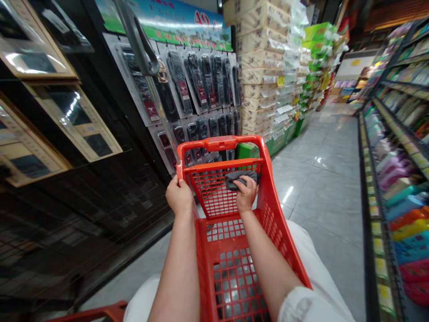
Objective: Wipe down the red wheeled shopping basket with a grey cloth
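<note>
A red plastic shopping cart stands between my legs, its basket open toward me. My left hand is wrapped round the cart's left rim, near the corner below the raised handle. Inside the basket, my right hand grips a dark grey cloth against the upper part of the red grid panel at the far end. Part of the cloth is hidden under my fingers. A metal pole with a grey plastic top rises from the cart's left corner.
Packaged belts hang on a rack ahead. Boxed goods stand on the left. Stacked cartons line the aisle beyond the cart. Shelves with colourful slippers run along the right. Part of another red item shows at the bottom left.
</note>
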`<action>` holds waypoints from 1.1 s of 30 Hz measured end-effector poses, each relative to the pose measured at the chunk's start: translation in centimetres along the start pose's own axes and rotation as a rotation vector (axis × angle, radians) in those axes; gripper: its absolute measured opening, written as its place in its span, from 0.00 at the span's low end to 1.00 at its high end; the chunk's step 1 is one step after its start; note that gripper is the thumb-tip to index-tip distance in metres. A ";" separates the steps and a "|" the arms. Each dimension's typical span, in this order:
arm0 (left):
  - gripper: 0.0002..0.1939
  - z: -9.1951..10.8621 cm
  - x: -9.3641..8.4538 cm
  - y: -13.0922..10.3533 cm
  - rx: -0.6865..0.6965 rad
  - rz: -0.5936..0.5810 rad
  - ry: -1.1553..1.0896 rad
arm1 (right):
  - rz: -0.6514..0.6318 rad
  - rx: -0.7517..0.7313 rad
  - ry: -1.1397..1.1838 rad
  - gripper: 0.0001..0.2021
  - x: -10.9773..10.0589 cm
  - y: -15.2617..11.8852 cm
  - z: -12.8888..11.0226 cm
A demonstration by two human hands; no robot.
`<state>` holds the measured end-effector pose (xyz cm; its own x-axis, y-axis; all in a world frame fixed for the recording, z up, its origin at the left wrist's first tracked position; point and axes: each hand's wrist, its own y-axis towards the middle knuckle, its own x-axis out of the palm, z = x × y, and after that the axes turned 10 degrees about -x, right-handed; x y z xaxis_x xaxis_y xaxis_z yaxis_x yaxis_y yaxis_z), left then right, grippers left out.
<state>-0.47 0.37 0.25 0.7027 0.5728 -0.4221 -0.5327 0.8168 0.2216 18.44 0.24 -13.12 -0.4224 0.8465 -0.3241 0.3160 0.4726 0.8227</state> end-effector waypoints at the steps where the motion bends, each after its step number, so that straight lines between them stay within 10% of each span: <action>1: 0.20 0.0 0.1 0.0 0.001 0.001 -0.003 | 0.036 0.040 0.012 0.26 0.3 -1.1 0.6; 8: 0.19 -0.2 0.4 0.1 0.018 0.003 -0.018 | 0.121 0.265 -0.005 0.21 1.4 -6.4 3.0; 22: 0.21 -0.2 0.4 0.1 -0.012 0.019 -0.068 | -0.441 0.447 -0.221 0.19 -0.2 -13.1 2.7; 33: 0.19 -1.2 0.5 0.7 -0.029 0.020 -0.042 | -0.976 0.133 -0.061 0.17 4.5 -13.7 -6.5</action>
<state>-1.05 1.09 -0.81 0.7105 0.5922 -0.3803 -0.5599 0.8030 0.2043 6.69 -4.03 -22.77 -0.5049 0.0795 -0.8595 -0.0535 0.9909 0.1231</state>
